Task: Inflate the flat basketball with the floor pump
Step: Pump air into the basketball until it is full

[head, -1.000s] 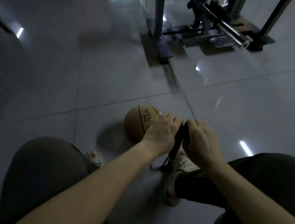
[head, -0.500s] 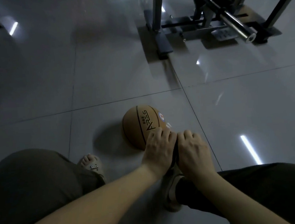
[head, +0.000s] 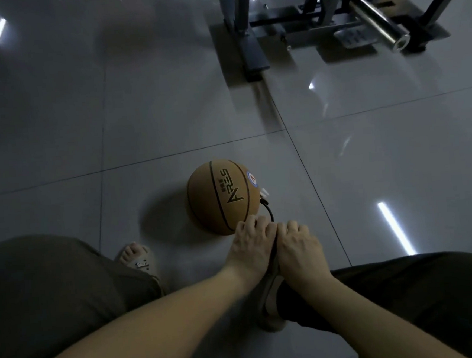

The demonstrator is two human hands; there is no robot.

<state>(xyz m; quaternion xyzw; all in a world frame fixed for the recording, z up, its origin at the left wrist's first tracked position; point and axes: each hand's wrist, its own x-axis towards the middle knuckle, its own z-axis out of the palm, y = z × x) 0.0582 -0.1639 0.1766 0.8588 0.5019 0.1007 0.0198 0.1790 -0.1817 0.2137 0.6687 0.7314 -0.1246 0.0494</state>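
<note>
An orange basketball (head: 222,195) lies on the grey tiled floor, round in outline, with black lettering on top. A thin black hose (head: 268,208) runs from its right side down toward my hands. My left hand (head: 251,244) and my right hand (head: 298,244) sit side by side just below the ball, both curled over the pump handle, which is almost fully hidden beneath them. The pump body is hidden behind my hands and my right foot.
My left foot in a pale sandal (head: 139,260) stands left of the hands; my right sandal (head: 269,297) is under my wrists. A metal gym machine frame (head: 250,50) with a steel bar (head: 378,23) stands at the top right. Bare tile lies to the left.
Both hands have pushed the pump handle down, from raised with the black shaft showing to low near the floor. More of the ball now shows above my fingers.
</note>
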